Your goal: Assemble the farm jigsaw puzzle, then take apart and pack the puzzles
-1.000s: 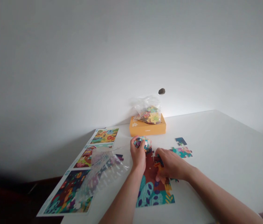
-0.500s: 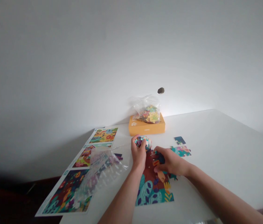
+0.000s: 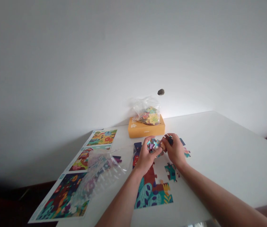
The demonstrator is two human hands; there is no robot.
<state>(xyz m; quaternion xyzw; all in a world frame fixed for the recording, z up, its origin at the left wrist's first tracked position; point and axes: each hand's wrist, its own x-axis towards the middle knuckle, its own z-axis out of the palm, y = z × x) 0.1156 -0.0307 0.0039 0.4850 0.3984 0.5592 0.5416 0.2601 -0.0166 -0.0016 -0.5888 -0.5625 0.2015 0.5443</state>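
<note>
A bunch of jigsaw pieces sits in my left hand, fingers closed round it. My right hand pinches dark and orange puzzle pieces right beside that bunch; how many is hidden. Below both hands lies a partly joined puzzle with teal leaves and a brown area, its upper part partly covered by my left hand. A loose teal piece rests to the right of it, close to my right forearm. More pieces show just past my right hand.
An orange box stands by the wall with a clear bag of yellow puzzle pieces on top. At left, a picture sheet is partly covered by a crumpled clear plastic bag. A dark purple piece lies near that bag.
My right hand has lifted dark and orange pieces from the puzzle's right side and moved up to my left hand. A bare table patch shows there. My left hand has shifted slightly right.
</note>
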